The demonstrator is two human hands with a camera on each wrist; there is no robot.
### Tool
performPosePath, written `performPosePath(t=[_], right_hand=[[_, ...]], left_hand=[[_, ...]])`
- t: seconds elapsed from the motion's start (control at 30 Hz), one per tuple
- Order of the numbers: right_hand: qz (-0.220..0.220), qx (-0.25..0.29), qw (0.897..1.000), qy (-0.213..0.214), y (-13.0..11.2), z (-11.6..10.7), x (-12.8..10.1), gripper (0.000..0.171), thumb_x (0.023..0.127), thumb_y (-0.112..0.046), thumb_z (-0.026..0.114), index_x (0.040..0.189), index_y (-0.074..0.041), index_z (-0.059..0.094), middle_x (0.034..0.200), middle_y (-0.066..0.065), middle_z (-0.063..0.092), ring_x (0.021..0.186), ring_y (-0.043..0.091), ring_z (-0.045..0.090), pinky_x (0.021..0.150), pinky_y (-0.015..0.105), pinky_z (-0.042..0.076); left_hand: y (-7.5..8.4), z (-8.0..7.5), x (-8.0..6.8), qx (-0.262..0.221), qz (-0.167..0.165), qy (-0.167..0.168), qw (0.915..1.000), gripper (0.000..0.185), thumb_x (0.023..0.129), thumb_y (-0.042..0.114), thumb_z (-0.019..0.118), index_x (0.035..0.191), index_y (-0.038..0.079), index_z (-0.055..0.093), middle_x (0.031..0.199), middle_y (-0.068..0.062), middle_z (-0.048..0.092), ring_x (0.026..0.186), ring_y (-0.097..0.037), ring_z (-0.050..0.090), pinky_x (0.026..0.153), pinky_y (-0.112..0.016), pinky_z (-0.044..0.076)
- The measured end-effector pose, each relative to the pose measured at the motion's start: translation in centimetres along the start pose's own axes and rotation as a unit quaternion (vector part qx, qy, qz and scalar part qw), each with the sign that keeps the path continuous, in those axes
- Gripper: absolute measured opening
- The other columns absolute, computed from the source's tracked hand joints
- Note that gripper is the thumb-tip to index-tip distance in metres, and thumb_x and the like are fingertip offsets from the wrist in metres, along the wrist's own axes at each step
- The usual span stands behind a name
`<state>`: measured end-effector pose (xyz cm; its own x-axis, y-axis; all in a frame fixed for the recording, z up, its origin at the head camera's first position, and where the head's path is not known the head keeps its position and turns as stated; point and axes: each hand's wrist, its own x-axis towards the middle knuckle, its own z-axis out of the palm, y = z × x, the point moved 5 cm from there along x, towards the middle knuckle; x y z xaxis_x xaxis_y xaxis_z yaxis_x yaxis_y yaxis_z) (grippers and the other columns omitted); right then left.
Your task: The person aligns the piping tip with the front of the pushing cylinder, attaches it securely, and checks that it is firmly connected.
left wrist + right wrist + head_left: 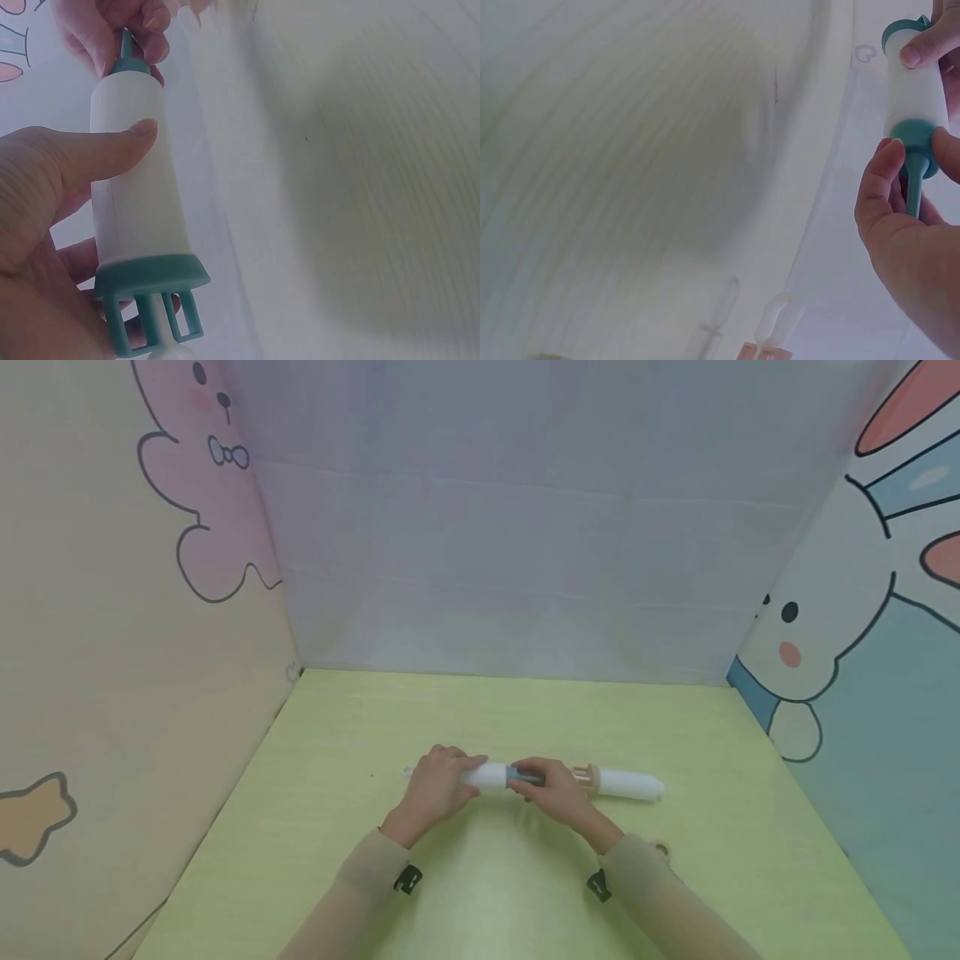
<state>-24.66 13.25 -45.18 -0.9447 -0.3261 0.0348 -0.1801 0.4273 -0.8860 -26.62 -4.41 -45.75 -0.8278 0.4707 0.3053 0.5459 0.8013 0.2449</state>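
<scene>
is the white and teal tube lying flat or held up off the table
Held up: both hands grip the tube, left hand on its body, right hand at its tip.

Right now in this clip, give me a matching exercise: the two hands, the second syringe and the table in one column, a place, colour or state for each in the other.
Things:
1. left hand
2. right hand
3. white plastic syringe with a beige end
4. table surface

Descriptions:
A. light green
B. pinches the thin teal tip
C. lies on the table beside the right hand
D. grips the white barrel of the teal-ended syringe

Pairs: 1-D, 2-B, 3-C, 4-A
</scene>
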Motion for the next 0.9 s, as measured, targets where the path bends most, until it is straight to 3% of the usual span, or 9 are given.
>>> performPosePath(t=[0.37, 0.73, 0.9], right_hand=[[-0.001, 0.008, 1.000, 0.022, 3.9, 1.3, 2.0, 0.033, 0.087, -0.019, 0.067, 0.117, -0.006, 0.062, 0.116, 0.013, 0.063, 0.102, 0.029, 0.063, 0.077, 0.032, 0.054], [0.033, -0.021, 0.998, 0.053, 4.5, 2.3, 3.2, 0.033, 0.084, -0.016, 0.069, 0.114, -0.004, 0.063, 0.115, 0.014, 0.065, 0.102, 0.031, 0.063, 0.080, 0.035, 0.054], [0.040, -0.009, 0.998, 0.055, 5.0, 2.8, 3.6, 0.034, 0.084, -0.013, 0.069, 0.115, -0.001, 0.062, 0.115, 0.016, 0.064, 0.102, 0.030, 0.063, 0.081, 0.035, 0.053]], left_hand=[[-1.0, 0.1, 0.1, -0.001, -0.019, 0.001, 0.9998, 0.045, 0.071, 0.026, 0.081, 0.114, 0.023, 0.069, 0.100, -0.007, 0.068, 0.088, -0.028, 0.057, 0.071, -0.040, 0.049], [-2.2, 1.1, 0.1, -0.007, -0.023, 0.004, 0.9997, 0.044, 0.072, 0.025, 0.081, 0.114, 0.020, 0.069, 0.101, -0.009, 0.068, 0.091, -0.030, 0.058, 0.074, -0.042, 0.049], [-2.5, 1.5, 0.1, -0.003, -0.032, -0.002, 0.9995, 0.044, 0.071, 0.024, 0.080, 0.114, 0.020, 0.069, 0.102, -0.009, 0.068, 0.092, -0.030, 0.058, 0.075, -0.043, 0.050]])
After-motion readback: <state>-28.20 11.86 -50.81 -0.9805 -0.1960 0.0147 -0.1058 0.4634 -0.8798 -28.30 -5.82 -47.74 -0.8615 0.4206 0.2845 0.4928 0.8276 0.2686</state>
